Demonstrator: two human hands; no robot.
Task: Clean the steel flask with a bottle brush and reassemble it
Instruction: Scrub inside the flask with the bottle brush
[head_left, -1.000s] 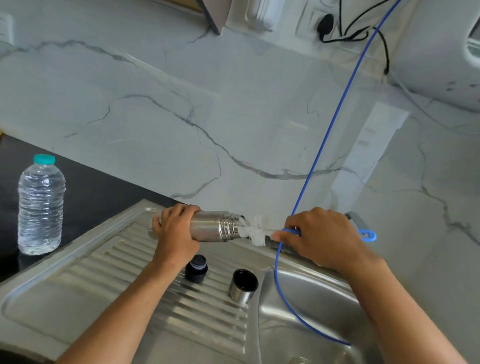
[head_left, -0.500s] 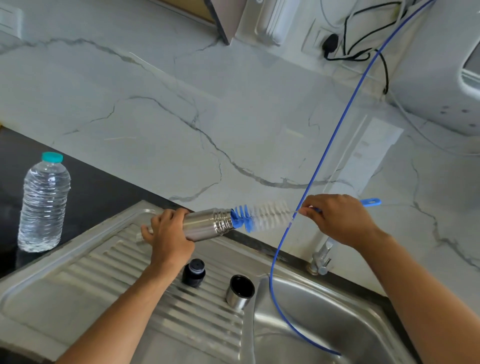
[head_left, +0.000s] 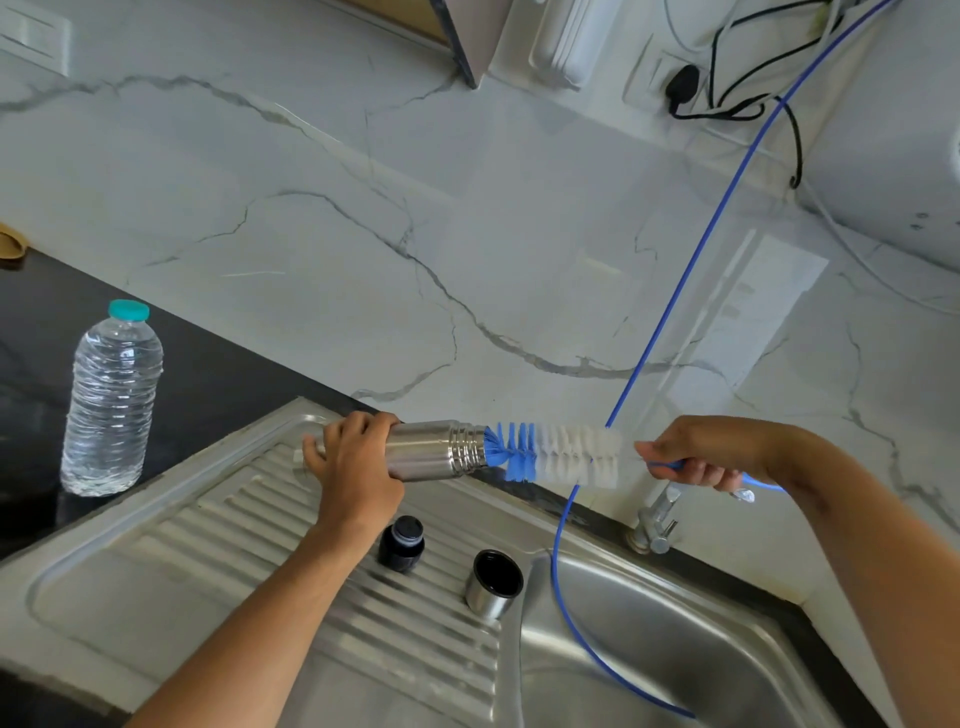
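Note:
The steel flask (head_left: 436, 449) is held level above the draining board, its threaded mouth facing right. My left hand (head_left: 356, 465) grips its body. A bottle brush (head_left: 556, 453) with blue and white bristles sticks out of the mouth, only its blue tip at the rim. My right hand (head_left: 696, 457) grips the brush's blue handle to the right. On the draining board below stand the black stopper (head_left: 401, 543) and the steel cup lid (head_left: 493, 584), open side up.
A steel sink (head_left: 649, 639) lies at the lower right with a tap (head_left: 655, 519) behind it. A blue hose (head_left: 691, 254) runs down from the upper right into the basin. A plastic water bottle (head_left: 111, 400) stands on the black counter at left.
My right hand has pulled the brush rightwards, so most of the bristles have come out of the flask. The flask stays in my left hand.

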